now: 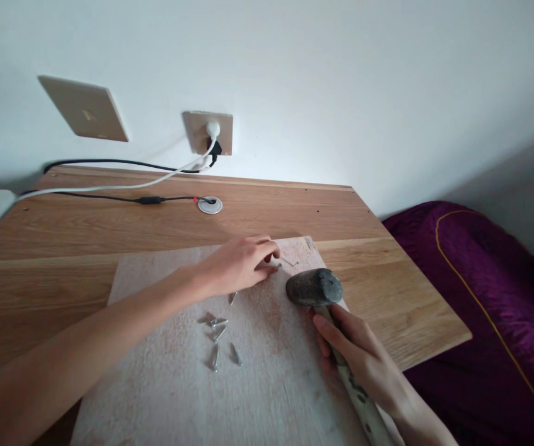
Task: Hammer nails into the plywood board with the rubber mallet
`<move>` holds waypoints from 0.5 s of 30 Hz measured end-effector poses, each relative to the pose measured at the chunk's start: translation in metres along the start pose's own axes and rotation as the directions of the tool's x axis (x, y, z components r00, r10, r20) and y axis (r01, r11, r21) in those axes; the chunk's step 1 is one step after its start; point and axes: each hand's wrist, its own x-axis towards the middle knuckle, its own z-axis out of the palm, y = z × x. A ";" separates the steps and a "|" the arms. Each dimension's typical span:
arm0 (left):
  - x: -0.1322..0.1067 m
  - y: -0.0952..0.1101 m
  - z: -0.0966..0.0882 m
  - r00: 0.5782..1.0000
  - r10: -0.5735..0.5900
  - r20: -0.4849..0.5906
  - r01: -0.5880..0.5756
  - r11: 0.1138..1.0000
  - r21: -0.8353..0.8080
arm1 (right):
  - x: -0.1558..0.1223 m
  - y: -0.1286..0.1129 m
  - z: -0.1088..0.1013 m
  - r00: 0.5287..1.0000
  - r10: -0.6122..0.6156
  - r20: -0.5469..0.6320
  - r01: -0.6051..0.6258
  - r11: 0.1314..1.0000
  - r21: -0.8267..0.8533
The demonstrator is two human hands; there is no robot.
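My right hand (pixel 364 353) is wrapped round the handle of a mallet with a black rubber head (pixel 316 287), held over the right side of a pale, worn board (pixel 155 384). My left hand (pixel 248 263) reaches over the board's far part with curled fingers, thumb and fingertips apart. By its thumb tip is a small screw or nail head (pixel 279 265); whether they touch, I cannot tell. Another thin metal fastener (pixel 291 263) lies just right of it. Several silvery screws (pixel 219 333) lie loose mid-board, and one more screw (pixel 233 298) sits below my left hand.
Under the board is a wooden desktop (pixel 406 297) against a white wall. Cables (pixel 150 199) run along its back left, one into a round grommet (pixel 210 205). A wall socket (pixel 209 133) holds two plugs. Purple fabric (pixel 448 260) lies beyond the desk's right edge.
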 end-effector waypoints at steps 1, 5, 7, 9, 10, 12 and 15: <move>-0.003 0.000 -0.001 1.000 -0.010 -0.018 0.010 1.000 0.006 | 0.001 -0.002 -0.002 1.000 -0.003 0.025 0.003 1.000 -0.012; -0.011 -0.002 0.002 0.999 0.001 -0.051 -0.002 1.000 -0.008 | 0.003 -0.007 -0.003 1.000 0.009 0.028 -0.005 0.989 -0.148; -0.013 -0.005 0.005 0.998 0.018 -0.067 -0.020 0.999 -0.026 | 0.003 -0.011 -0.001 1.000 -0.009 -0.023 0.004 0.972 -0.235; -0.013 -0.007 0.007 0.995 -0.004 -0.095 -0.002 0.998 -0.057 | 0.003 -0.016 0.001 0.998 -0.037 -0.053 0.022 0.967 -0.256; -0.013 -0.007 0.007 0.993 -0.029 -0.112 0.020 0.997 -0.078 | 0.003 -0.020 0.001 0.997 -0.052 -0.061 0.035 0.970 -0.242; -0.012 -0.008 0.005 0.986 -0.080 -0.144 0.063 0.991 -0.121 | 0.006 -0.030 0.002 0.990 -0.100 -0.097 0.075 0.971 -0.228; -0.012 -0.008 0.001 0.978 -0.116 -0.174 0.089 0.984 -0.156 | 0.015 -0.050 0.003 0.967 -0.185 -0.177 0.125 0.944 -0.306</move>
